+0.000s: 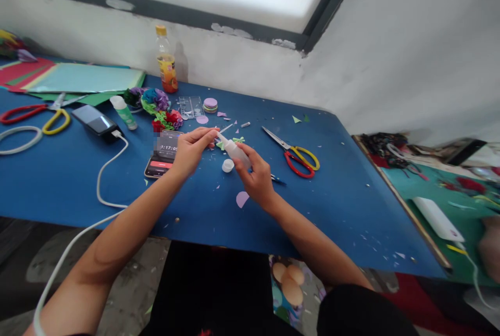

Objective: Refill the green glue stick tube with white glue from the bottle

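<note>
My right hand (255,173) is wrapped round a small white squeeze bottle (237,153), tilted with its narrow nozzle up and to the left. At the nozzle tip, the fingers of my left hand (192,149) are pinched together; what they hold is too small and hidden to make out. Just below the bottle, a white cap (228,165) lies on the blue table (187,195). Pale green paper pieces (238,140) lie behind the bottle. A purple paper piece (242,199) is nearer the front edge. Left of my left hand is a phone (158,168) showing a timer.
Red-and-yellow scissors (299,161) lie to the right, another pair (57,117) far left. A glue stick (124,113), a juice bottle (167,65), coloured paper (86,78), a black device (96,121) with a white cable, and stacked paper discs (210,104) stand around.
</note>
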The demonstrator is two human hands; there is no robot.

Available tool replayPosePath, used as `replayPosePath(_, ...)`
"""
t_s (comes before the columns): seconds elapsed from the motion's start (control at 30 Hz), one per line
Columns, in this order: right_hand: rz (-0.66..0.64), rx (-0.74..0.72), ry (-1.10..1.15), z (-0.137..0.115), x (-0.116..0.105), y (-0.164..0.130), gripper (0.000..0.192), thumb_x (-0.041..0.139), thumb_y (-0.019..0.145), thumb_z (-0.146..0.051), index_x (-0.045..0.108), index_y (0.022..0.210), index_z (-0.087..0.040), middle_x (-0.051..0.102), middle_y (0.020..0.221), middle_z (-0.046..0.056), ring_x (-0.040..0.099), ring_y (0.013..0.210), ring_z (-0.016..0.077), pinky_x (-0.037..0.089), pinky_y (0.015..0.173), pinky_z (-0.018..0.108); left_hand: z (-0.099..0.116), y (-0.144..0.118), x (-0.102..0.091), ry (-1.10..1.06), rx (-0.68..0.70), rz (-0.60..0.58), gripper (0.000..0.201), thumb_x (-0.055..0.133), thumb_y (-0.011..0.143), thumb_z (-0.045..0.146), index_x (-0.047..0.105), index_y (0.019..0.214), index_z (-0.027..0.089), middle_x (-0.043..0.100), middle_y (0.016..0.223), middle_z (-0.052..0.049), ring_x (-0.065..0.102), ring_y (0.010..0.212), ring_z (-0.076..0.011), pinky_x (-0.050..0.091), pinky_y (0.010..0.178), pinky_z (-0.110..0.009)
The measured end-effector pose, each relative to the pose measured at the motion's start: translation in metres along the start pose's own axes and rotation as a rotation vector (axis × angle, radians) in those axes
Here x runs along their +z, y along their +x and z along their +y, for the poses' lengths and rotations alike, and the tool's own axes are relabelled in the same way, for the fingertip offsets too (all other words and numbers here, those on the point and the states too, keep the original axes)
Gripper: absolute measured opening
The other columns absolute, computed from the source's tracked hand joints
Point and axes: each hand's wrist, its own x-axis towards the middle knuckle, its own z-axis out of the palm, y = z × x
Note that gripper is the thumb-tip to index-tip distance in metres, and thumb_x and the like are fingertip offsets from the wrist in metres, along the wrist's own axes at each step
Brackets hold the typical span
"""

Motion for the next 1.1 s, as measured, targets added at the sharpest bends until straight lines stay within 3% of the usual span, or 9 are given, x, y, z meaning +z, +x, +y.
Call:
replayPosePath(0.23, -0.031, -0.075, -0.072, 0.008, -0.001, -0.001, 0.038, 0.046, 0.092, -0.03, 0.05, 0.129, -0.024, 0.061, 0.125, 0.007, 0.058, 0.114, 0.0228, 0.047, 0.099, 0.043, 0.0, 0.001, -0.002, 0.132, 0.055, -0.03, 0.016, 0.069, 0.071, 0.034, 0.075, 0.074, 0.019, 0.064, 0.068, -0.002, 0.055, 0.064, -0.0104, 0.045, 0.061, -0.022)
replayPosePath(0.5, -0.043, -0.279, -0.275, 0.012, -0.013, 0.006, 0.039, 0.045, 0.093, -0.026, 0.048, 0.132, -0.021, 0.064, 0.117, 0.011, 0.061, 0.105, 0.0227, 0.052, 0.091, 0.04, 0.009, 0.002, -0.004, 0.192, 0.063, -0.076, 0.016, 0.071, 0.069, 0.033, 0.075, 0.075, 0.019, 0.066, 0.072, -0.003, 0.058, 0.067, -0.0121, 0.048, 0.062, -0.023)
replayPosePath(0.8, -0.059, -0.444, -0.455, 0.019, -0.03, 0.013, 0.043, 0.046, 0.092, -0.014, 0.05, 0.131, -0.03, 0.062, 0.121, 0.006, 0.058, 0.106, 0.0243, 0.049, 0.092, 0.042, 0.008, 0.004, -0.007, 0.336, 0.08, -0.14, 0.016, 0.069, 0.07, 0.034, 0.075, 0.073, 0.019, 0.066, 0.066, -0.002, 0.057, 0.062, -0.0127, 0.045, 0.061, -0.024)
replayPosePath(0.93, -0.055, -0.437, -0.45, 0.02, -0.032, 0.013, 0.044, 0.046, 0.091, -0.013, 0.051, 0.13, -0.034, 0.061, 0.123, 0.004, 0.056, 0.107, 0.0247, 0.048, 0.093, 0.044, 0.004, 0.002, -0.007, 0.366, 0.1, -0.136, 0.019, 0.067, 0.071, 0.037, 0.074, 0.073, 0.019, 0.068, 0.068, -0.003, 0.058, 0.065, -0.0148, 0.046, 0.063, -0.026)
replayPosePath(1.1, -0.066, -0.408, -0.399, 0.018, -0.027, 0.012, 0.038, 0.047, 0.092, -0.018, 0.053, 0.128, -0.028, 0.063, 0.118, 0.008, 0.059, 0.105, 0.024, 0.05, 0.09, 0.042, 0.003, 0.002, -0.007, 0.392, 0.179, -0.126, 0.015, 0.065, 0.072, 0.032, 0.074, 0.07, 0.02, 0.068, 0.07, -0.003, 0.058, 0.066, -0.0146, 0.046, 0.064, -0.026)
